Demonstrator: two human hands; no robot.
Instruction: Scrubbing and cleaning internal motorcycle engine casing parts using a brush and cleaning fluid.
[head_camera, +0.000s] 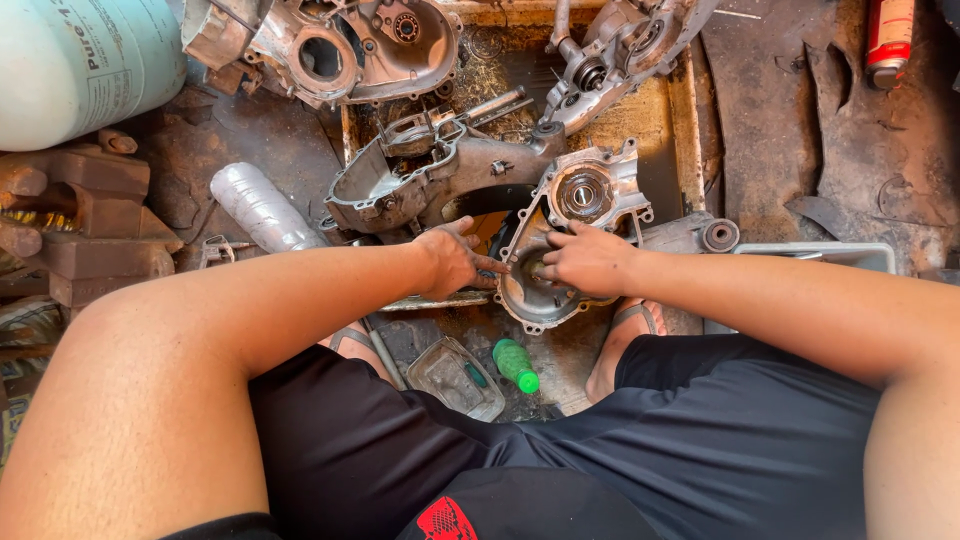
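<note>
Grey cast-metal engine cover (560, 240) lies on the oily floor just in front of the person's knees, and both hands meet on it. Left hand (455, 258) rests on the cover's left rim, fingers spread and loose. Right hand (592, 260) presses its fingertips (548, 268) into the round hollow (whether they pinch anything, I cannot tell). Behind the cover sits a larger engine case (420, 180); nearer the knees, a green bottle (515, 365).

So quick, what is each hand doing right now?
Left hand: open, fingers resting on the grey cast-metal engine casing.
Right hand: fingers bent, pressing into the casing's round hollow; a grip cannot be told.
</note>
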